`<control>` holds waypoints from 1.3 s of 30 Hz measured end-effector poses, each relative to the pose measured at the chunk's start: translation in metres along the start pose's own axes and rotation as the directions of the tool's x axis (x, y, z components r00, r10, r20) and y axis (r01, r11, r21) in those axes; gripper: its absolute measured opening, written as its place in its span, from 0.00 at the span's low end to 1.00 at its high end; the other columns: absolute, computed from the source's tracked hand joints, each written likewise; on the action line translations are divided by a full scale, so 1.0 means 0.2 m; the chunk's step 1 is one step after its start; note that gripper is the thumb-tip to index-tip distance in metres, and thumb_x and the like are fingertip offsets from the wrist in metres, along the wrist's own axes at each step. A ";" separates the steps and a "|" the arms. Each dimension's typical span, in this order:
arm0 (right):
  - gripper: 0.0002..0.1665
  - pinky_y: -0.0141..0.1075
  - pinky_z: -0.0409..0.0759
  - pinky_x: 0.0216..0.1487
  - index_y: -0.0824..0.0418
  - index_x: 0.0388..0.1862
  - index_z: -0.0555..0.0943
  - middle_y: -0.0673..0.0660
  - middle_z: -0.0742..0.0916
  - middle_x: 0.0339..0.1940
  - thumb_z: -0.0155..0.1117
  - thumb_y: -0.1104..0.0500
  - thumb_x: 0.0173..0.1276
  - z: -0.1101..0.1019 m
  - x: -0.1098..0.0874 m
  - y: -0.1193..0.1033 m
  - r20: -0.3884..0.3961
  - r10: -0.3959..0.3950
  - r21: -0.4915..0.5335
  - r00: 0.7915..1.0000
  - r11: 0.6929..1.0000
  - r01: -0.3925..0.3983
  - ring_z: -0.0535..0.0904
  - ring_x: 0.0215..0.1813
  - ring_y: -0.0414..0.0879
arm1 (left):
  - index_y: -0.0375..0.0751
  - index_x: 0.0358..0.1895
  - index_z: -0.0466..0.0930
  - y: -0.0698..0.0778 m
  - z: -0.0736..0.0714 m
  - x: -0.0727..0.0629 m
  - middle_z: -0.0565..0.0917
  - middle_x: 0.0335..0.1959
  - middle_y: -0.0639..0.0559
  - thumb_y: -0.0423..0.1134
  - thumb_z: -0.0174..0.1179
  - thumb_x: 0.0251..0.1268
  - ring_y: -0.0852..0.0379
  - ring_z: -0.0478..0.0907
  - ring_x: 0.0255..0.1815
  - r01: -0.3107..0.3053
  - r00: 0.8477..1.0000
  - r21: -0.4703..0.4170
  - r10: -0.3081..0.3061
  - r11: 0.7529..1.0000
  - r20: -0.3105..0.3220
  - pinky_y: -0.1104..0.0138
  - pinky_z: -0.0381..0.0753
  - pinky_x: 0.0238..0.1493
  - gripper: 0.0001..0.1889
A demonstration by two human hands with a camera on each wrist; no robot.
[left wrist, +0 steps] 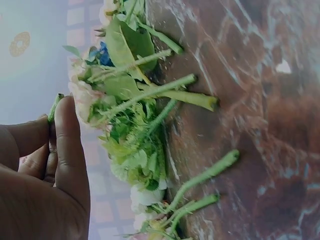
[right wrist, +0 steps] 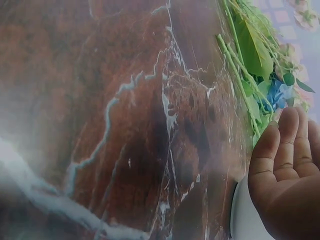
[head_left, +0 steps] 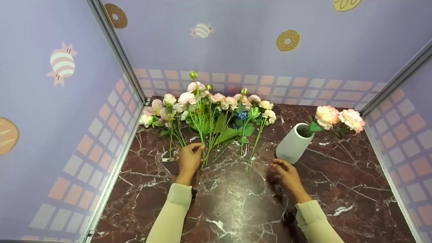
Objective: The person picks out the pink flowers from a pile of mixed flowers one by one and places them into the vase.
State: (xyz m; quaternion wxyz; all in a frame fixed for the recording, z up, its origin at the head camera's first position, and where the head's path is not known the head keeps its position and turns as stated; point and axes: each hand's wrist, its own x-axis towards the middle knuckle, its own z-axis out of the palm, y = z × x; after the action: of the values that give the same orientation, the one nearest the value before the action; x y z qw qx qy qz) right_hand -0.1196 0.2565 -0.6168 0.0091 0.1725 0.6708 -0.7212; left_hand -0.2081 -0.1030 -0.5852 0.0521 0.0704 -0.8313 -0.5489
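My left hand (head_left: 190, 158) pinches a green flower stem (left wrist: 55, 107) between thumb and fingertips, close to its cut end. That stem runs up among pale pink blooms (head_left: 187, 98) at the back of the table; which bloom belongs to it I cannot tell. My right hand (head_left: 284, 173) holds nothing, its fingers loosely bent, just in front of a white vase (head_left: 292, 146). The vase leans to the right, with two pink-and-cream flowers (head_left: 327, 117) standing in it. In the right wrist view the palm and fingers (right wrist: 287, 145) show beside the vase's pale side (right wrist: 245, 215).
A row of artificial flowers lies along the back wall, with a blue bloom (head_left: 242, 115), broad green leaves (head_left: 227, 135) and stems (head_left: 255, 146) pointing forward. The dark red marble tabletop (head_left: 236, 209) is bounded by patterned panels (head_left: 236, 40) at the back and sides.
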 end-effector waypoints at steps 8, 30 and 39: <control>0.17 0.30 0.85 0.37 0.76 0.67 0.80 0.51 0.95 0.45 0.63 0.68 0.86 0.03 0.01 -0.02 0.019 -0.010 -0.020 1.000 1.000 0.010 0.88 0.41 0.43 | 0.35 0.56 0.95 0.07 0.02 -0.06 0.96 0.42 0.39 0.37 0.73 0.80 0.40 0.95 0.34 -0.071 0.997 0.002 0.071 0.997 0.029 0.69 0.91 0.28 0.12; 0.16 0.27 0.87 0.41 0.78 0.66 0.80 0.44 0.92 0.41 0.60 0.71 0.86 0.21 0.08 -0.28 0.135 -0.136 -0.059 0.982 0.988 0.145 0.88 0.40 0.34 | 0.34 0.51 0.96 0.18 0.16 -0.25 0.97 0.39 0.40 0.34 0.77 0.74 0.47 0.92 0.21 -0.206 0.968 -0.059 0.212 0.977 0.136 0.71 0.89 0.23 0.08; 0.18 0.30 0.91 0.46 0.74 0.70 0.81 0.44 0.94 0.47 0.59 0.65 0.90 0.30 0.11 -0.40 0.195 -0.170 -0.146 0.966 0.969 0.200 0.89 0.43 0.37 | 0.32 0.51 0.96 0.23 0.21 -0.34 0.96 0.41 0.39 0.32 0.76 0.75 0.61 0.87 0.22 -0.190 0.952 -0.138 0.217 0.972 0.218 0.72 0.89 0.25 0.08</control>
State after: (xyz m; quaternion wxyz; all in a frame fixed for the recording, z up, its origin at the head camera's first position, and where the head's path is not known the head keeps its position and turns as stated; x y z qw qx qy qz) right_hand -0.1733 0.2114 -0.5420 0.0165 0.0413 0.7375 -0.6738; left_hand -0.1510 -0.0354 -0.5607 0.0152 -0.0833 -0.8014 -0.5921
